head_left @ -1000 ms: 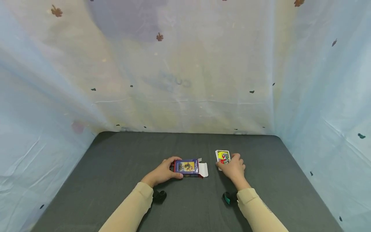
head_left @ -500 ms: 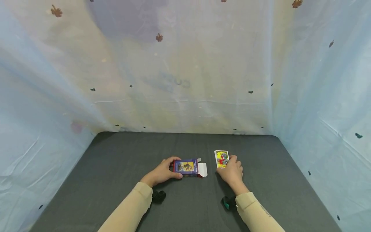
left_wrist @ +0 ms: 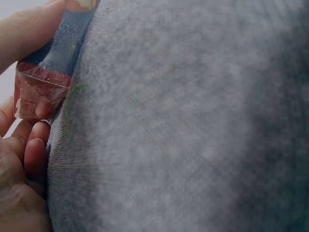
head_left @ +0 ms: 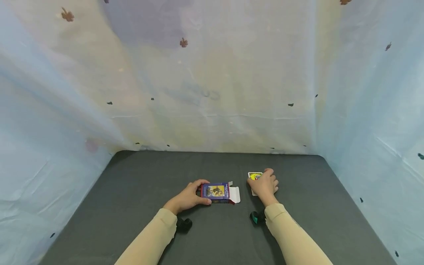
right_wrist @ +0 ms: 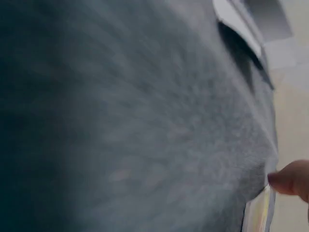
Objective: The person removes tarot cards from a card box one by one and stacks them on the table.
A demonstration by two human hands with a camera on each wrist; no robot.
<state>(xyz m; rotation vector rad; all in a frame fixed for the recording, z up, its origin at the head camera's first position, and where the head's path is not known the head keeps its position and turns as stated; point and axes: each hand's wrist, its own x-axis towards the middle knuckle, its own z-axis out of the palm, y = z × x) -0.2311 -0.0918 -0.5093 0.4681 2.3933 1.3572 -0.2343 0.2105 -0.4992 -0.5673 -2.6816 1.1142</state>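
My left hand (head_left: 188, 197) grips the left end of a small purple card box (head_left: 215, 190), thumb on the near side and fingers on the far side. The box lies on the dark cloth, its white end flap (head_left: 235, 194) open to the right. In the left wrist view, the blue-and-red box (left_wrist: 44, 89) shows shiny clear film at its red end. To the right, my right hand (head_left: 265, 184) holds a stack of picture cards (head_left: 255, 176) by its sides, covering most of it. The thumb touches the card edge (right_wrist: 258, 212) in the right wrist view.
A dark grey cloth (head_left: 215, 232) covers the table. Pale patterned curtains (head_left: 212, 81) stand behind it and at both sides. A black strap end (head_left: 183, 225) hangs at the left wrist and another strap end (head_left: 255, 218) at the right.
My right hand has slid forward over the cards, and now hides more of them. The left hand and the box stay in place; the head view has shifted slightly.
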